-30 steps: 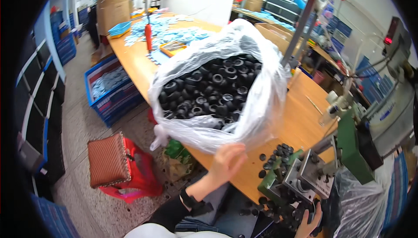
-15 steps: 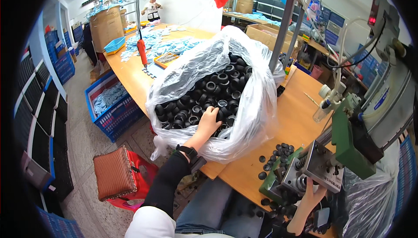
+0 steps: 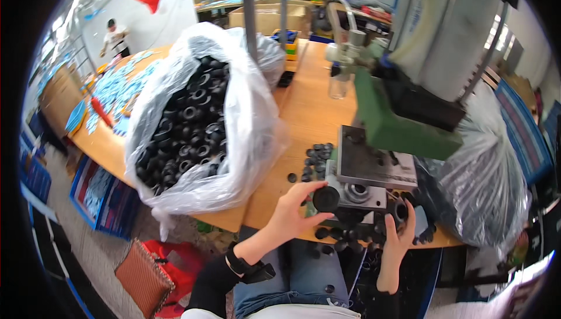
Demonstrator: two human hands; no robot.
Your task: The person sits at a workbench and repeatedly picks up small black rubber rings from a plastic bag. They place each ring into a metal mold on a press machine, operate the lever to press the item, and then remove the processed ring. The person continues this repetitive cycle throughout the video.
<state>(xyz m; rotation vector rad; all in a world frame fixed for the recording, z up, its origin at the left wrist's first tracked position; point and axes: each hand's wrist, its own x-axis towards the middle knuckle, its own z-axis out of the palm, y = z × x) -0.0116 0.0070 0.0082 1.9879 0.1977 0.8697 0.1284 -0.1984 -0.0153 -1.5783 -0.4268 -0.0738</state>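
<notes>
At the front of a green press [image 3: 403, 126], my left hand [image 3: 289, 214] pinches a black round cap [image 3: 325, 200] between thumb and fingertips, its flat disc face toward me. To its right my right hand [image 3: 398, 238] has thumb and fingers closed round a black ring-shaped part [image 3: 400, 212]. Between the hands sits the press's metal die block [image 3: 374, 164], with a round metal seat [image 3: 356, 191] below it. Neither held part touches the seat. A clear plastic bag [image 3: 257, 161] full of similar black round parts [image 3: 190, 114] stands open on the table to the left.
Small black pieces [image 3: 318, 155] lie left of the press, and more lie along the table's front edge. A filled plastic bag [image 3: 485, 184] stands at the right. A red stool with a brown cushion [image 3: 143, 278] is at lower left. Another person [image 3: 115, 40] stands far off.
My left hand has left the bag and come right to the press with a black cap. My right hand has drawn off the die and holds a black ring-shaped part. The view has swung right.
</notes>
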